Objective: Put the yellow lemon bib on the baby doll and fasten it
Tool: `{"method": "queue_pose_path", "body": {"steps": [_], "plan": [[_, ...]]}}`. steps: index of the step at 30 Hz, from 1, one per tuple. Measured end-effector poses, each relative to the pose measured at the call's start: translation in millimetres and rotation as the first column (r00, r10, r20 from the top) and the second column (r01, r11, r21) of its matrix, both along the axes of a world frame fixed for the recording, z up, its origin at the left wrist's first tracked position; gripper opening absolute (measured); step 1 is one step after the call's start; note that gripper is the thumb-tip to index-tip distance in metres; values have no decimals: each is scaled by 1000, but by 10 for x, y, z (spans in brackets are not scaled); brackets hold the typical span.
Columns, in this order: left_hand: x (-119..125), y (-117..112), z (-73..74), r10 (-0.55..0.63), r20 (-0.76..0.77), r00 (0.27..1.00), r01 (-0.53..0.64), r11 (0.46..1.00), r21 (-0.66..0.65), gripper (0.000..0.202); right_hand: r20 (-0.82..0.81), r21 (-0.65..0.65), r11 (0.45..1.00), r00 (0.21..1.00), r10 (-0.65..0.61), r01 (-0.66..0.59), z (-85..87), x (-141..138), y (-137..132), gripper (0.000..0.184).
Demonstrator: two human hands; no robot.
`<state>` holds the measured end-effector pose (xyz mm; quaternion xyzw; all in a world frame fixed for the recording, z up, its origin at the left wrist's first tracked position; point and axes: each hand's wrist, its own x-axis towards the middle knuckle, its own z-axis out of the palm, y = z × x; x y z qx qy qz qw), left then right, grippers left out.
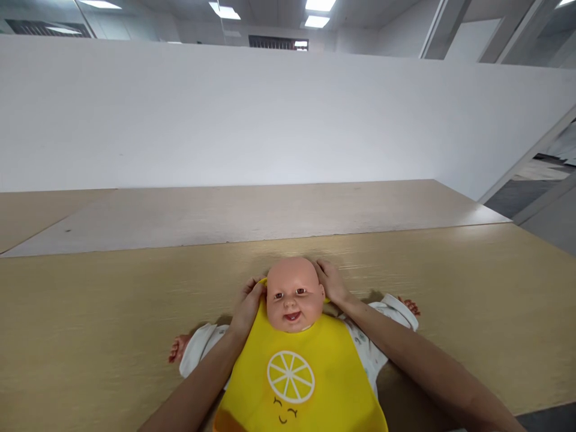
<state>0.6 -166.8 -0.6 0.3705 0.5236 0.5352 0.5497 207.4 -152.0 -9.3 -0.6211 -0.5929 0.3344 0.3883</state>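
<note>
A baby doll [294, 288] lies on its back on the table, its bald head toward the far side and its arms spread wide. Over its chest is a yellow bib [333, 360] with a white citrus slice and a smiling face printed on it. My left hand [248, 305] pinches the bib's neck strap beside the doll's head. On the other side, my right hand [333, 283] curls in against the head near the ear, with yellow strap showing just below it. Its fingertips are partly hidden behind the head, as is the back of the strap.
The wooden table [112, 306] spreads out on both sides of the doll. A paler board [252, 213] runs along its far edge, in front of a white partition [252, 114]. The table's right edge drops toward a grey floor.
</note>
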Motion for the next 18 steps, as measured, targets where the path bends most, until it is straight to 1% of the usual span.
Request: {"method": "queue_pose_path", "body": {"steps": [3, 7, 15, 18], "plan": [[2, -4, 11, -24, 59, 998, 27, 999, -39, 27, 130, -26, 1000, 991, -6, 9, 27, 24, 5, 42], [-17, 6, -4, -25, 50, 998, 26, 999, -22, 22, 267, -51, 999, 963, 24, -10, 51, 54, 14, 40], [-63, 25, -32, -30, -88, 996, 39, 993, 107, 16, 340, -133, 991, 937, 76, -32, 78, 62, 34, 41], [-74, 14, -44, -24, -125, 992, 40, 992, 123, 16, 390, -146, 988, 916, 97, -42, 99, 68, 30, 42]]}}
